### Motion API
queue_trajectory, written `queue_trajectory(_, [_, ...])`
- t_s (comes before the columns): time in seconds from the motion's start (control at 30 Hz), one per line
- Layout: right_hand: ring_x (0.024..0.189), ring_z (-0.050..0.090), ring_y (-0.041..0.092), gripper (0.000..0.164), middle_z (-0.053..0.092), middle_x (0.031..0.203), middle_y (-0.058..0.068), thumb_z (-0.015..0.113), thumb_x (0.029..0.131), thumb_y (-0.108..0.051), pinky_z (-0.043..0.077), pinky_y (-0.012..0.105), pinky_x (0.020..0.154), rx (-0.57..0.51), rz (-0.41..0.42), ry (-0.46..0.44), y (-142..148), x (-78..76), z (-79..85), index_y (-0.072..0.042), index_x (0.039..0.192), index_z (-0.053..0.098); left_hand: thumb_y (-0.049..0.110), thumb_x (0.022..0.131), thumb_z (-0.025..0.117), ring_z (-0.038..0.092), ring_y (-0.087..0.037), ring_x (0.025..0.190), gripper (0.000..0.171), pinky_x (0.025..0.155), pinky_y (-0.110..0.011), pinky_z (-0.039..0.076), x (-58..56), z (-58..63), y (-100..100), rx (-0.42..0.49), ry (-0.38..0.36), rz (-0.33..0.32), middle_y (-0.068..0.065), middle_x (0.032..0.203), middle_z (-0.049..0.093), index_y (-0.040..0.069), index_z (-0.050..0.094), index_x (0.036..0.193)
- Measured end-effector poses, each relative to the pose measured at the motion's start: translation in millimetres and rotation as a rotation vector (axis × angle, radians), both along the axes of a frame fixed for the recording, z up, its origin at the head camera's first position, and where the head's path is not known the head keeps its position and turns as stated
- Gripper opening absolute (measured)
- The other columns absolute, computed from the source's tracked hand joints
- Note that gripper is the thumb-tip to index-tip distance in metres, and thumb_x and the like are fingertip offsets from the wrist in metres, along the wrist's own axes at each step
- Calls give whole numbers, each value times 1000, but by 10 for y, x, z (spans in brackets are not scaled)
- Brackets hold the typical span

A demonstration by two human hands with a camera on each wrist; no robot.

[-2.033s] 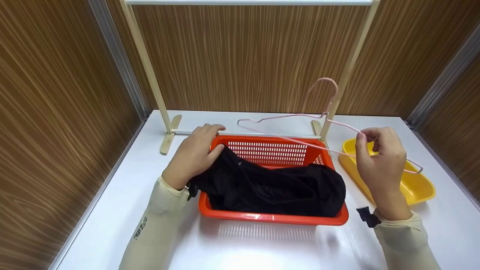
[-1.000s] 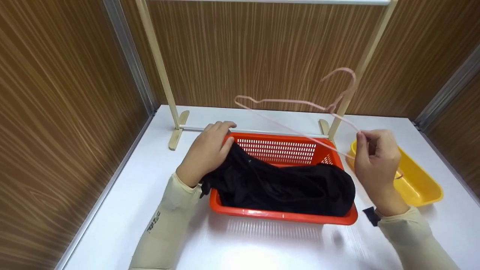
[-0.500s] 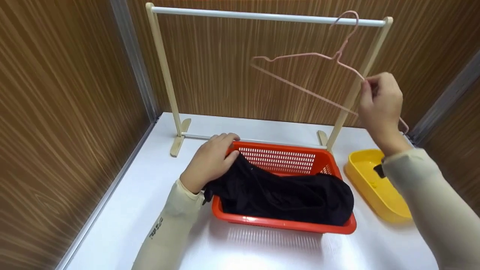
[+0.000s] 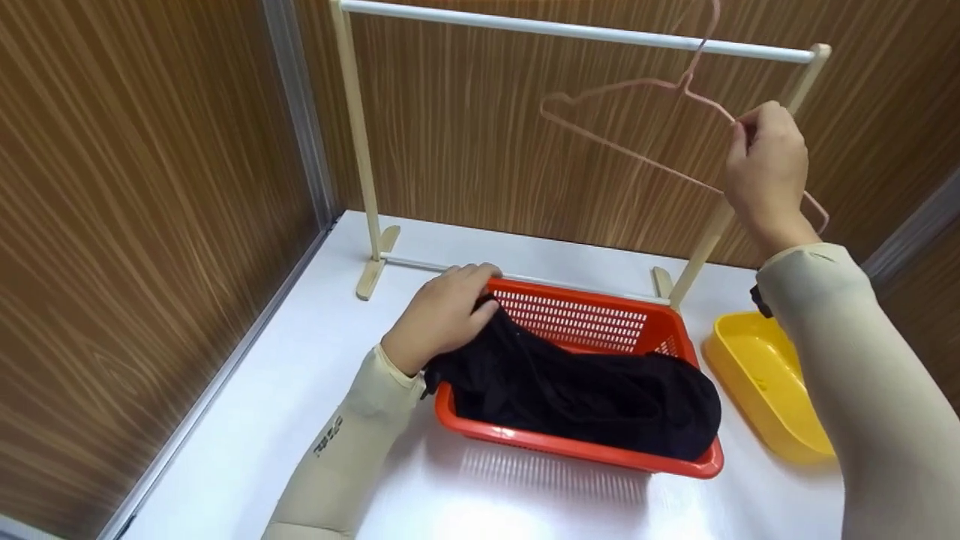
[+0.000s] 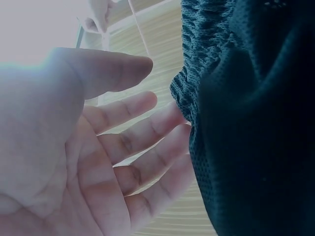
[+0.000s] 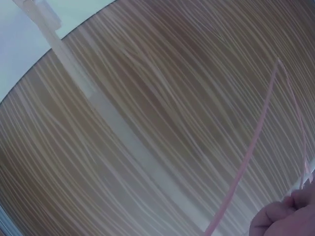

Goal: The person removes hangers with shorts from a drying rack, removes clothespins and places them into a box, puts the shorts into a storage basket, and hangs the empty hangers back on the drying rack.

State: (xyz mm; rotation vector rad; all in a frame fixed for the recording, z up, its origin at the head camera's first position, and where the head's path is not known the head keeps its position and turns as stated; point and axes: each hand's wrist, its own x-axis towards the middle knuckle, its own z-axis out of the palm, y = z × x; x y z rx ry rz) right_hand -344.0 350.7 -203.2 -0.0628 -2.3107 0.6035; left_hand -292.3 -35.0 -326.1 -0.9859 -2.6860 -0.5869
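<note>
My right hand pinches one shoulder of a thin pink clothes hanger, raised at the rack's top rail. Its hook overlaps the rail in the head view and runs out of the top of the picture. The hanger's bar also crosses the right wrist view. A dark garment lies bunched in a red basket. My left hand is at the basket's left end. In the left wrist view its fingers are spread and relaxed, fingertips right at the garment's gathered edge.
The rack's wooden posts stand behind the basket, with a low crossbar near the table. A yellow tray sits to the right, partly behind my right sleeve. Wood-grain panels enclose the white table.
My right hand has lifted the hanger from above the basket up to the rack's top rail. My left hand has stayed at the basket's left end. The head view has shifted.
</note>
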Motion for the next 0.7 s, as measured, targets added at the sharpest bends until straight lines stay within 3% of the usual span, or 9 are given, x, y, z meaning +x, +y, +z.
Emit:
queue_trajectory(0.27, [94, 49, 33, 35, 51, 105, 18, 37, 101, -26, 38, 46, 82, 158, 79, -130, 198, 19, -52, 2, 116, 52, 31, 92, 58, 58, -17, 99, 34, 86, -39, 46, 4, 39, 95, -24, -50, -33, -1, 109, 62, 15, 56, 123])
queue_trajectory(0.43, [113, 42, 42, 38, 47, 122, 23, 36, 100, -14, 28, 56, 98, 290, 95, -137, 261, 132, -145, -1, 135, 42, 27, 91, 61, 56, -19, 100, 33, 87, -40, 45, 3, 15, 104, -27, -61, -73, -3, 107, 61, 11, 59, 119])
queue_trajectory(0.5, [123, 36, 42, 45, 42, 132, 23, 37, 98, -8, 19, 55, 106, 361, 98, -82, 263, 219, -206, -5, 142, 34, 26, 89, 63, 55, -19, 103, 34, 89, -39, 44, -4, 0, 92, -48, -58, -88, -4, 110, 60, 10, 58, 119])
queue_trajectory(0.6, [128, 34, 38, 52, 41, 136, 21, 41, 92, -1, 12, 49, 112, 403, 114, 98, 239, 399, -306, -6, 143, 34, 26, 88, 66, 53, -19, 111, 38, 95, -38, 41, -11, -15, 51, -78, -77, -97, -5, 118, 58, 10, 56, 121])
queue_trajectory(0.7, [119, 42, 35, 47, 51, 126, 19, 46, 84, 1, 20, 44, 109, 326, 151, 302, 148, 643, -441, -2, 130, 49, 28, 87, 67, 49, -20, 120, 45, 101, -38, 37, -18, -17, -41, -91, -117, -65, -5, 127, 55, 11, 53, 126])
